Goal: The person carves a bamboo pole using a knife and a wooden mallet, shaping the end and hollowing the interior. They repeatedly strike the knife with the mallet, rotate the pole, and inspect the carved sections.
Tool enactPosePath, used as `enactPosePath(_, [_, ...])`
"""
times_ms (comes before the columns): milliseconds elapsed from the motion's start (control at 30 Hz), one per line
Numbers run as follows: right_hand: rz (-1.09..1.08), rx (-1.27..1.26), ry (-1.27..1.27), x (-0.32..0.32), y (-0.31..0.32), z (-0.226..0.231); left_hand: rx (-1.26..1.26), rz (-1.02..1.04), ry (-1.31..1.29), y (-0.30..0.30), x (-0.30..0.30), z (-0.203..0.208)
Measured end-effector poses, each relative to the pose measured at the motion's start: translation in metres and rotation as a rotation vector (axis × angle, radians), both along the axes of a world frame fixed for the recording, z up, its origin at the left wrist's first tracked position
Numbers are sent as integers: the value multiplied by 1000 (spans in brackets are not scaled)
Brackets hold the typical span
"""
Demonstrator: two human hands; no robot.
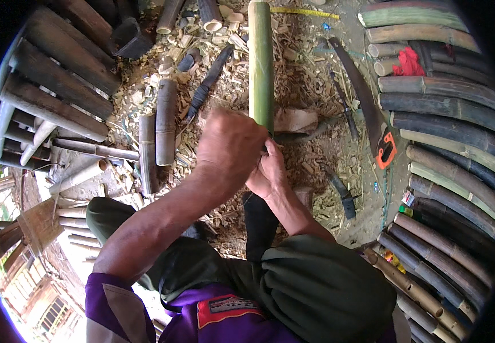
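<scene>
A peeled pale-green bamboo pole (261, 63) runs lengthwise from the top of the view down to my hands. My left hand (227, 143) is closed in a fist at the pole's near end, blurred by motion. Whatever it grips is hidden. Just below and right of it, my right hand (268, 171) is turned partly palm up, its fingers curled against my left hand and its thumb by the pole's end. A small dark bit shows between the hands, too hidden to name.
Wood shavings (224, 217) cover the ground. A sheathed blade (210, 80) lies left of the pole; a handsaw with an orange handle (385, 150) lies right. Short bamboo pieces (166, 123) are at left. Bamboo poles (447, 108) line the right side. A yellow tape measure (304, 11) lies far off.
</scene>
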State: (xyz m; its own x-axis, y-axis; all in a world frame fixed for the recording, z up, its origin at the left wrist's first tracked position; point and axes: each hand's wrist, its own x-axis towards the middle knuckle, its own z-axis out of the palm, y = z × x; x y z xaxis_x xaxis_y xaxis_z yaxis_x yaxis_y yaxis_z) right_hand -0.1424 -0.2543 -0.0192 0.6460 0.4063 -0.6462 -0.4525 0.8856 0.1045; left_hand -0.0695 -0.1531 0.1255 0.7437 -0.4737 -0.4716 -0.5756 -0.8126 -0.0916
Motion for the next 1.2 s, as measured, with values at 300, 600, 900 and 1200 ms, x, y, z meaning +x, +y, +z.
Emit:
enactPosePath(300, [363, -411, -111, -55, -3, 9, -345, 670, 434, 38, -106, -63])
enactPosePath(600, [524, -1607, -713, -40, -111, 39, -1135, 639, 455, -59, -162, -102])
enactPosePath(900, [1056, -2507, -829, 53, -247, -70, -987, 399, 563, -98, -131, -107])
enactPosePath(1200, [928, -2684, -395, 33, -304, -81, -882, 532, 601, -82, -153, -137])
